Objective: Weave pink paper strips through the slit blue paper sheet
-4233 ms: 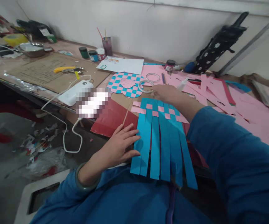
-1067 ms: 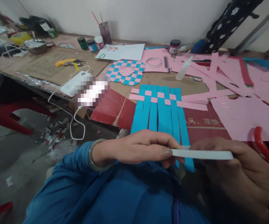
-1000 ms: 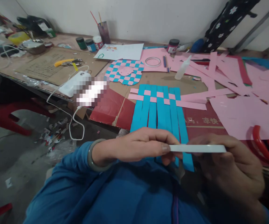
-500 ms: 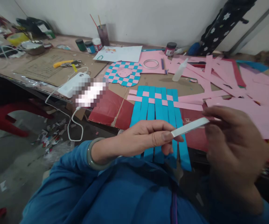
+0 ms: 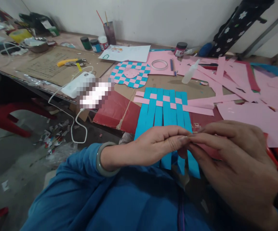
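My left hand point(image 5: 158, 144) and my right hand point(image 5: 235, 160) meet fingertip to fingertip above the near end of a woven paper piece point(image 5: 166, 112). The left thumb and fingers are pinched. A narrow white strip showed in that same pinch in the earlier frame; the fingers cover it now. My right fingers are pressed together at the left fingertips, and what is between them is hidden. The woven piece has long blue strips crossed near the top by pink strips, with loose blue ends under my hands.
Behind lies a blue-and-pink checkered piece point(image 5: 143, 69), with a tape roll point(image 5: 159, 64) and a glue bottle point(image 5: 190, 72) nearby. Pink paper point(image 5: 247, 123) covers the right side. A white power bank point(image 5: 73, 85) with a cable sits left, and scraps litter the floor.
My right hand has moved left to meet my left fingertips, covering the white strip that was visible between them. The view has shifted slightly.
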{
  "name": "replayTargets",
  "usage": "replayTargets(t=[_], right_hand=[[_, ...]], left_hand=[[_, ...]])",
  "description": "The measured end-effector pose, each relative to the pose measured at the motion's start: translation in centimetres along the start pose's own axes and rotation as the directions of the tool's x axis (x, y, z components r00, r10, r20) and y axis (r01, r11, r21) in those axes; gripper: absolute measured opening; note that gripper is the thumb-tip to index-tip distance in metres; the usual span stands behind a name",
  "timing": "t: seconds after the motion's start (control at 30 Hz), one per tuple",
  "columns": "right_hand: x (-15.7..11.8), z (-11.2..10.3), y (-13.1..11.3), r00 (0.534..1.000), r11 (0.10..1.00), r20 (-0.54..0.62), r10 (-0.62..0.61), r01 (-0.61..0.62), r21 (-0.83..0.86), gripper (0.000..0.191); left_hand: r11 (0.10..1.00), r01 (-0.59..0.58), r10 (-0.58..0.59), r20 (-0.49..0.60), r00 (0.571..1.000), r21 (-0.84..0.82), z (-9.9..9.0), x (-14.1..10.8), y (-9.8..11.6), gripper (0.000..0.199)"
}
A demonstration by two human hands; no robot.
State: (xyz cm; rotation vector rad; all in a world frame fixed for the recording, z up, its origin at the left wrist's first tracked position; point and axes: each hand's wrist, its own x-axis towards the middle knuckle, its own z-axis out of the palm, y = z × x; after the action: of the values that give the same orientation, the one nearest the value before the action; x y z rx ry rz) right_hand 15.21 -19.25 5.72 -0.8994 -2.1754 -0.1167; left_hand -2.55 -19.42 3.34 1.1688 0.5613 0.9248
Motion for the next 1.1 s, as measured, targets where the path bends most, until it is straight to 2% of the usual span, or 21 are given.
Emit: replayTargets(t=[0.17,0.4,0.47,0.53,0.6,0.67,0.77,0.87,0.97,1.1], right_hand=[[0.1,0.3,0.5,0.999,0.994,0.019,-0.036,0.034,0.103,0.014],[-0.3,0.2,1.1,0.995,0.954,0.097,0.034,-0.061,0.292,0.004],[-0.4,0.2,1.1,0.997,0.958,0.065,0.043,-0.060,0.280,0.006],[-0.4,0.4,1.0,0.999,0.975,-0.004,0.043,-0.041,0.219,0.010],[-0.5,0.8,1.0,0.995,0.990,-0.101,-0.003,0.017,0.141,0.014],[-0.6,1.3,1.1,0.985,0.995,-0.169,-0.046,0.061,0.083,0.016],[-0.9,2.1,1.5,0.974,0.992,-0.227,-0.011,0.039,0.122,0.014],[-1.1,2.9,1.8,0.973,0.971,-0.220,0.063,-0.009,0.238,0.013],[-1.1,3.4,2.0,0.975,0.968,-0.213,0.064,-0.008,0.250,0.011],[-0.9,3.8,1.9,0.965,0.975,-0.257,0.045,0.013,0.222,0.015]], left_hand=[[0.999,0.008,-0.005,0.065,0.998,-0.050,-0.2,-0.4,0.1,0.029],[0.993,-0.001,0.018,0.141,0.990,-0.114,-0.3,-0.7,-0.4,0.026],[1.000,-0.016,0.018,0.113,0.993,-0.016,-0.2,-0.6,-0.3,0.028],[0.976,-0.056,0.047,0.050,0.998,0.210,-0.1,-0.5,-0.1,0.030],[0.882,-0.119,0.133,0.000,0.991,0.455,-0.1,-0.3,0.1,0.030],[0.783,-0.168,0.220,-0.014,0.975,0.599,-0.1,-0.1,0.1,0.030],[0.738,-0.180,0.258,-0.025,0.966,0.651,-0.2,0.0,-0.2,0.029],[0.720,-0.158,0.251,-0.041,0.967,0.676,-0.3,0.0,-0.4,0.031],[0.696,-0.136,0.257,-0.067,0.964,0.705,-0.3,0.0,-0.3,0.033],[0.739,-0.114,0.229,-0.088,0.969,0.664,-0.3,0.2,-0.2,0.031]])
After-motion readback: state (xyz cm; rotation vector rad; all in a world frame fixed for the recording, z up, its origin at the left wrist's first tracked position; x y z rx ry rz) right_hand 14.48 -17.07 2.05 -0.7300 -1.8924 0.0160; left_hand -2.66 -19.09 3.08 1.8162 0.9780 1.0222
